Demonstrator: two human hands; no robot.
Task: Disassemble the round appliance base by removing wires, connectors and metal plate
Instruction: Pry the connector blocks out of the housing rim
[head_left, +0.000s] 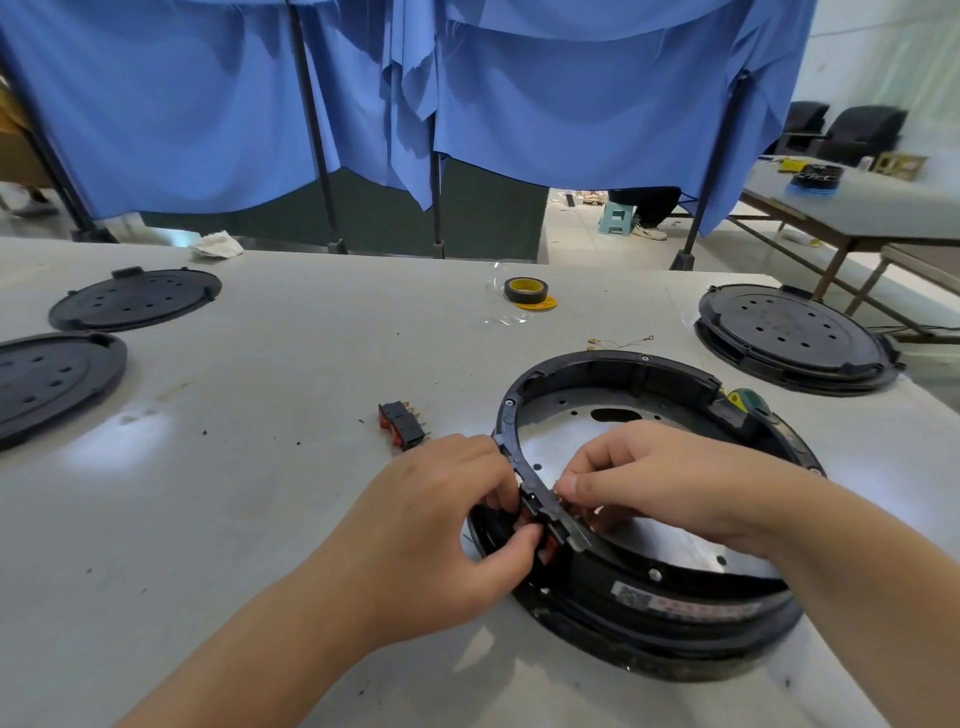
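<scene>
Blue curtains (519, 104) hang on dark poles behind your grey bench (260, 519); a 2nd table (857, 208) w/ 2 dark chairs (852, 130) sits far right, beyond the bench.

Landmark: the round appliance base (675, 613), a black ring w/ a metal plate (571, 421) inside as its floor, lying on the bench near you, right of centre. It has 1 label strip on its near outer wall.

Your left hand (447, 535) is at the base's left rim from outside, fingers (522, 538) curled, thumb and forefinger pinching the red-and-black switch (545, 540) set in the rim. Your right hand (670, 478) reaches over the rim from inside the base, fingers bent tight at the back of that same switch, at brass-coloured connectors (589, 517); can't tell exactly which bit it grips.

Counted, relative to the base:
- 1 loose red/black switch (402, 428) w/ metal pins, on the bench just left of the base.
- 1 thin wire (621, 341) w/ gold terminals, just behind the base.
- 1 roll of black tape (525, 290) w/ yellow core, further behind, on clear wrapping.
- 1 green-and-yellow tool handle (748, 402), touching the base's far-right rim, mostly hidden.
- 2 black perforated discs (135, 299) far left of the base, apart from each other.
- 1 stack of round black bases (795, 338) behind-right of the base; no. in stack unclear.
- 1 crumpled white cloth (218, 244) at the bench's far edge, far behind-left.
</scene>
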